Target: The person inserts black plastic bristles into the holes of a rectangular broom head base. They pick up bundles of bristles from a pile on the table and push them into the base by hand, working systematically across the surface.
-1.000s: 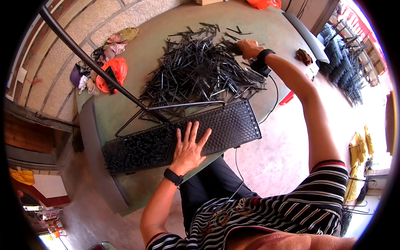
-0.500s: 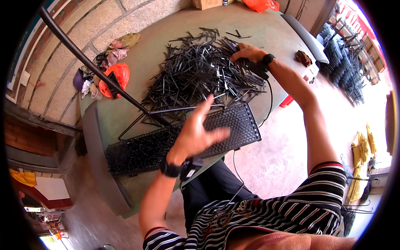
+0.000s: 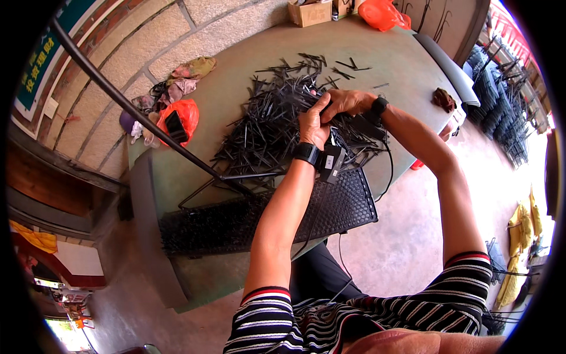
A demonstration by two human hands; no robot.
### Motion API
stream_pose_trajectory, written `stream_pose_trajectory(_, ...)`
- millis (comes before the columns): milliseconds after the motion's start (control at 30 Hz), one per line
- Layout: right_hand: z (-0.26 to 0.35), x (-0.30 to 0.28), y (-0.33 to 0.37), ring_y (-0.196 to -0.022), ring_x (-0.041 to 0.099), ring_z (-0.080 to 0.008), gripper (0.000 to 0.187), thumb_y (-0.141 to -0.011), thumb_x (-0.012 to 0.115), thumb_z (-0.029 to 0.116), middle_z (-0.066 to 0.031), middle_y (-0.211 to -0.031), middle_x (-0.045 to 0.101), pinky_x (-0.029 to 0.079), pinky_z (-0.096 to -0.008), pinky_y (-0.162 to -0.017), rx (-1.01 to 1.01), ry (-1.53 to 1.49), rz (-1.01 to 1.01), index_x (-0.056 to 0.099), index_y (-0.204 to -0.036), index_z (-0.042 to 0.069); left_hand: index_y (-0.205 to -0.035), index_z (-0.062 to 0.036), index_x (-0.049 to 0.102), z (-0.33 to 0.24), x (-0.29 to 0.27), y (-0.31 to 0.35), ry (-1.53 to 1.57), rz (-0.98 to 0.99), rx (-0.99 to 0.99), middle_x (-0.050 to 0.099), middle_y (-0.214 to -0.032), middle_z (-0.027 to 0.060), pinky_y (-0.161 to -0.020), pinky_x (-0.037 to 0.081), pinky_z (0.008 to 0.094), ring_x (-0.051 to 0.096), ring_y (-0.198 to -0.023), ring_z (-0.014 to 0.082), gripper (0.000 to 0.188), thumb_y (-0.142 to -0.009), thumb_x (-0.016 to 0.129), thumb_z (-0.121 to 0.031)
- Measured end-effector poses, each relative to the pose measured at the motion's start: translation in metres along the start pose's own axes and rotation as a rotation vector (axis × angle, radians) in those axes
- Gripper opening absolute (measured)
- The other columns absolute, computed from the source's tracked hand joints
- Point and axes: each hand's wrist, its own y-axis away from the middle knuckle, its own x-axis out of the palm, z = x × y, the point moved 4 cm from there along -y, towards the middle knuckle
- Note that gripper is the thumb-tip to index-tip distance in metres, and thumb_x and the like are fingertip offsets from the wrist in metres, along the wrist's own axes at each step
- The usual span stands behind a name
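Observation:
A loose pile of thin black plastic strips (image 3: 259, 121) is heaped on the table. My left hand (image 3: 314, 125) and my right hand (image 3: 349, 101) meet above its right side, fingers curled and touching. Dark strips, partly blurred, show at the closed fingers; the hands hide how many are held. Nearer to me lies a long black tray (image 3: 348, 203) with a grid of small holes. Its left part bristles with dense upright black strips (image 3: 203, 227), and my left forearm crosses over its middle.
A black metal pole (image 3: 127, 91) slants across the left to a bracket by the tray. An orange plastic bag (image 3: 187, 115) with a dark phone-like object and cloths (image 3: 180, 88) lie at the table's left. A cardboard box (image 3: 311, 13) stands at the back. Cables hang from wrist-worn devices.
My left hand has moved from above the tray up and right to join my right hand at the pile. My right hand stays near the pile's right side, its fingers now curled.

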Motion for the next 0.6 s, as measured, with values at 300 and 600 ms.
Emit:
stream_pose_trajectory(300,-0.018,0.009,-0.028,-0.055,0.054,-0.0141,0.022,-0.064,0.069,0.011,-0.0049,-0.069,0.060,0.046,-0.0286,-0.048,-0.097,-0.078,0.173,0.061,-0.078,-0.003,-0.100,-0.0046,0.062,0.011,-0.014,0.004,0.010,-0.110,-0.080,0.065,-0.096,0.0077,-0.084,0.048,0.0341,0.061,-0.090,0.0201,0.029,-0.078,0.070,-0.022)
stream_pose_trajectory(600,0.004,0.000,-0.027,-0.080,0.060,-0.0204,0.064,-0.060,0.075,0.035,-0.0128,-0.088,0.063,0.049,-0.0291,-0.070,-0.249,0.342,-0.166,0.059,-0.105,-0.006,-0.091,-0.0031,0.064,-0.007,-0.022,-0.007,0.150,-0.221,0.040,0.065,-0.088,0.0069,-0.071,0.051,0.0305,0.062,-0.076,0.0190,0.012,-0.081,0.061,-0.010)
